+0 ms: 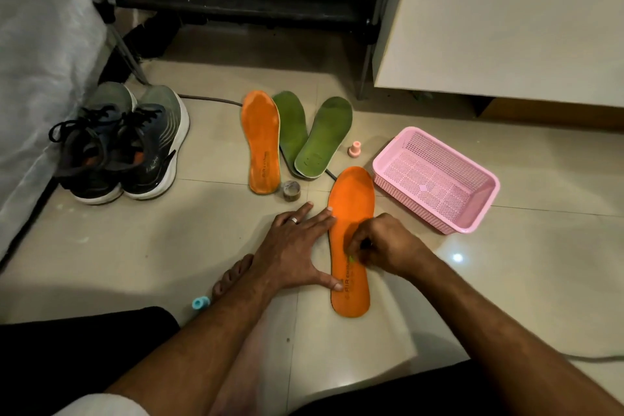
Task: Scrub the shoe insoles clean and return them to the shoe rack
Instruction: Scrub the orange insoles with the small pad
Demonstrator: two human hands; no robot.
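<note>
Pale glossy floor tiles (pixel 219 240) lie under everything, with the black shoe rack (pixel 256 3) at the far wall. Right before me lies the orange insole (pixel 353 199) I am working on. My left hand (pixel 297 246) lies flat, fingers straight and spread, thumb pressing its heel end. My right hand (pixel 385 243) is curled round a small scrubbing tool, mostly hidden, a green bit showing at the insole's middle; what sort of tool I cannot tell.

Risks, as I judge them: the tile looks slick, so a hard stroke could skate the insole from under my thumb. The small brown pot (pixel 291 190) stands just beyond my left fingertips and could be knocked over. The peach cap (pixel 354 149) or blue cap (pixel 201 302) might roll off.

The pink basket (pixel 435 216) to the right holds nothing I can see. The second orange insole (pixel 263 142) and two green insoles (pixel 314 135) wait beyond, near the sneakers (pixel 125 142)
</note>
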